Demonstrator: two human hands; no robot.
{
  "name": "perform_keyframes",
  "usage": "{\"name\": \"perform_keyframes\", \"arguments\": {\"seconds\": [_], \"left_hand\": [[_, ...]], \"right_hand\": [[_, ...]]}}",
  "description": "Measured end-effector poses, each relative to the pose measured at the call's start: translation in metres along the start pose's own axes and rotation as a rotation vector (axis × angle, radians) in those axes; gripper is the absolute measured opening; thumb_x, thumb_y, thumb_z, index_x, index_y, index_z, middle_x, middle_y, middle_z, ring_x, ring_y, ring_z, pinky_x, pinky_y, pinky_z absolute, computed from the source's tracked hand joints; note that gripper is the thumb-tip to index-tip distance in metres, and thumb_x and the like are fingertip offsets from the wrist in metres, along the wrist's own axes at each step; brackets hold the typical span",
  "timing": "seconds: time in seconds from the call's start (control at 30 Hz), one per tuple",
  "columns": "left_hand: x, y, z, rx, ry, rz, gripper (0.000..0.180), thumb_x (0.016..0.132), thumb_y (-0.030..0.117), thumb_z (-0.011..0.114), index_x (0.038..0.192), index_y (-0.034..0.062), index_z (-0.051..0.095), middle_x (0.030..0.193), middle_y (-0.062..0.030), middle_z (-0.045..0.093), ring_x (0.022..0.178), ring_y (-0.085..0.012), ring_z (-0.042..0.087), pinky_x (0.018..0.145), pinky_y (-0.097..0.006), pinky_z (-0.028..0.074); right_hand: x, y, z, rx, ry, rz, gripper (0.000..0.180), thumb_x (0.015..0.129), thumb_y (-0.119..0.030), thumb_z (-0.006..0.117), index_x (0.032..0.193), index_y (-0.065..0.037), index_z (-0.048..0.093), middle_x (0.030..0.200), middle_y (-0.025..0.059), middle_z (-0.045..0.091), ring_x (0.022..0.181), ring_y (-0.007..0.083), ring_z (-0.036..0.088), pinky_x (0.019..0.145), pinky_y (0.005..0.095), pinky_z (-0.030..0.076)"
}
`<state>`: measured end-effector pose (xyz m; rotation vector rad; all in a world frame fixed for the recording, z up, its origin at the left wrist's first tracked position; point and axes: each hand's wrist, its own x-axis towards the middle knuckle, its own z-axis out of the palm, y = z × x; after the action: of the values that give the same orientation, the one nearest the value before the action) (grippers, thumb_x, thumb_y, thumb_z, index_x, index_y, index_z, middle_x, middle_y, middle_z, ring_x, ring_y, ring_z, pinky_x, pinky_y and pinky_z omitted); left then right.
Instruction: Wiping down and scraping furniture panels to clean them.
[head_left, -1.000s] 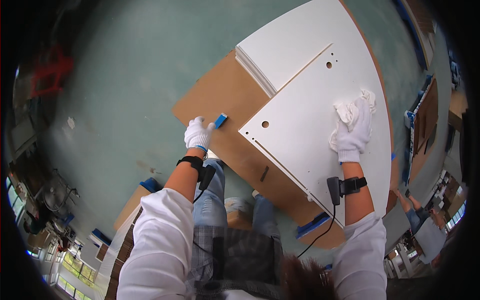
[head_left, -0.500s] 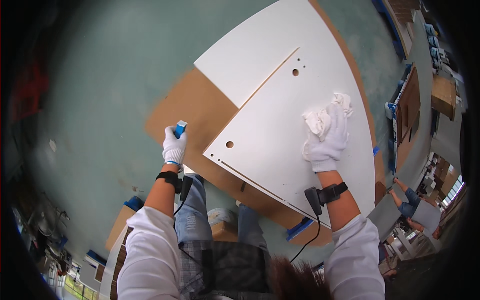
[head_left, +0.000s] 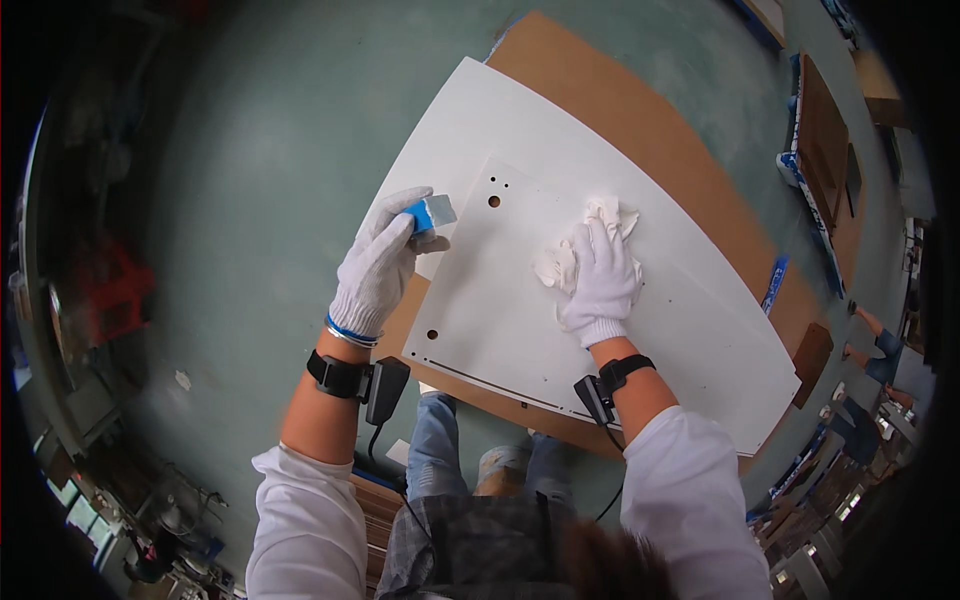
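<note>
A white-gloved left hand, my left hand (head_left: 378, 255), is raised over the left edge of the white boards, its fingers closed round a small blue scraper (head_left: 432, 212) with a flat grey end. My right hand (head_left: 603, 285), gloved too, presses a crumpled white cloth (head_left: 607, 212) against the top white panel (head_left: 500, 300). Two larger round holes, some small ones and a groove along its near edge mark this panel. Under it lies another white panel (head_left: 445, 120), which sticks out at the far left.
A brown board (head_left: 600, 80) lies beneath the panels, showing along the right and near sides. Blue-edged brown boards (head_left: 825, 150) stand at the far right. A red object (head_left: 120, 290) is on the left. Part of another person (head_left: 885, 350) shows at the right edge.
My left hand has risen with the scraper, from beside the panels to above their left edge. The view has shifted; the right hand and cloth now sit nearer the panel's middle.
</note>
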<state>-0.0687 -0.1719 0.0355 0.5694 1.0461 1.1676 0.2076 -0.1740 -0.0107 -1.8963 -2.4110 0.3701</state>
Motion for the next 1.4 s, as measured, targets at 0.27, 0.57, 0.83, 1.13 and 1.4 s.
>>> {"name": "perform_keyframes", "arguments": {"seconds": [0.27,0.57,0.83,1.13,1.4], "left_hand": [[0.048,-0.011,0.055,0.06,-0.065,-0.157,0.051,0.094,0.025,0.058,0.134,-0.0016,0.043,0.112,-0.011,0.056,0.094,-0.017,0.056,0.085,-0.031,0.049],[0.097,-0.004,0.017,0.146,-0.257,-0.051,0.06,0.096,0.024,0.055,0.145,0.0014,0.028,0.106,-0.007,0.056,0.091,-0.0106,0.055,0.09,-0.025,0.046],[0.1,-0.01,0.03,0.069,-0.111,-0.065,0.053,0.098,0.026,0.052,0.141,0.0015,0.035,0.118,-0.0102,0.052,0.094,-0.0142,0.056,0.092,-0.026,0.047],[0.109,-0.015,-0.003,0.133,-0.08,-0.032,0.05,0.099,0.028,0.051,0.138,-0.0003,0.039,0.121,-0.012,0.053,0.1,-0.0171,0.058,0.093,-0.027,0.046],[0.087,0.012,0.037,0.206,0.062,-0.036,0.056,0.094,0.012,0.058,0.144,0.0034,0.034,0.121,-0.0151,0.051,0.108,-0.0199,0.055,0.097,-0.029,0.046]], "right_hand": [[-0.012,0.034,-0.011,0.003,-0.011,0.011,0.052,0.082,-0.026,0.052,0.131,-0.009,0.049,0.149,0.0117,0.032,0.129,0.0346,0.038,0.105,0.0473,0.033],[-0.001,0.017,0.016,-0.017,0.176,0.008,0.06,0.074,-0.033,0.062,0.126,-0.005,0.05,0.145,0.0174,0.033,0.13,0.0372,0.035,0.102,0.0475,0.036],[-0.006,0.016,0.017,-0.087,0.207,0.019,0.058,0.076,-0.033,0.06,0.126,-0.007,0.049,0.145,0.0168,0.034,0.131,0.0379,0.034,0.102,0.0469,0.035],[-0.003,0.021,0.016,-0.079,0.168,0.004,0.051,0.083,-0.033,0.052,0.128,-0.007,0.05,0.146,0.0161,0.034,0.132,0.0382,0.034,0.105,0.0472,0.033],[-0.01,0.022,0.008,0.0,-0.027,0.077,0.048,0.087,-0.028,0.048,0.131,-0.008,0.049,0.148,0.0111,0.033,0.132,0.0313,0.035,0.104,0.0472,0.035]]}}
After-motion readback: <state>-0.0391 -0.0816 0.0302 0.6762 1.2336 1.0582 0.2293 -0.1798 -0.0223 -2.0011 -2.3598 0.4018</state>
